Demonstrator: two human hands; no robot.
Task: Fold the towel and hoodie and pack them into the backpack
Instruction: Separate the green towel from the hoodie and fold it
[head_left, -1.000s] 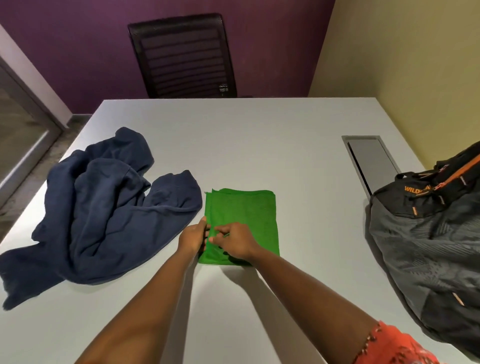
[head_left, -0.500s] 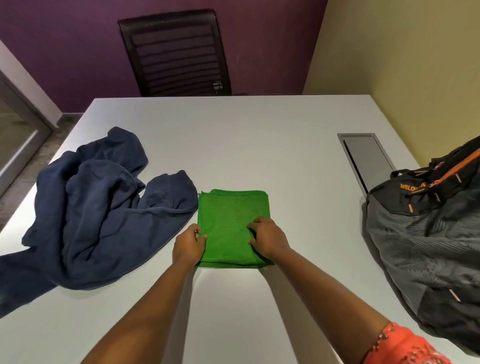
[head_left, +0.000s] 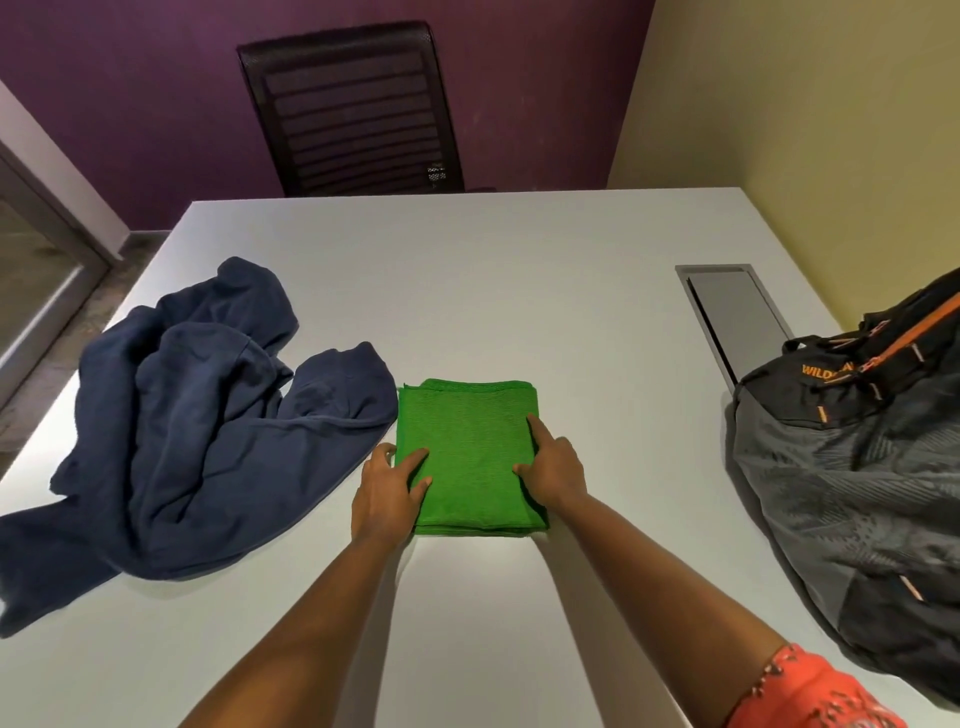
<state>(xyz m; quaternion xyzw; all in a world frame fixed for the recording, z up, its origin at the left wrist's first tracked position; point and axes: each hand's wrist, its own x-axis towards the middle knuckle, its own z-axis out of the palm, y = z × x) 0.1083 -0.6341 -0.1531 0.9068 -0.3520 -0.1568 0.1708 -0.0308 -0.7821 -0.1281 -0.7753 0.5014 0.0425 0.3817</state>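
Left hand (head_left: 387, 488): resting on left edge of green towel (head_left: 470, 452), fingers fairly straight and spread, thumb and forefinger lying on the cloth, remaining fingers off its edge toward the table; flat, not gripping. Right hand (head_left: 553, 470): placed on right edge of same towel, forefinger extended along the edge, thumb on the cloth, other fingers hidden behind the hand; pressing, no pinch seen.

Towel: folded into a compact rectangle, several layers visible at near edge, lying flat on white table (head_left: 467, 291), centre, near the person.

Navy hoodie (head_left: 197, 415): unfolded, crumpled in a heap on left part of table; one rounded fold just beside towel's upper left corner, contact not determinable.

Grey and black backpack (head_left: 852, 467) with orange trim: on right side of table, well apart from towel, partly cut off by frame edge.

Other items noted: grey cable hatch (head_left: 732, 312) set in tabletop, just beyond backpack; dark slatted chair (head_left: 353, 109) at far edge against purple wall; orange sleeve (head_left: 815, 691) on right arm.
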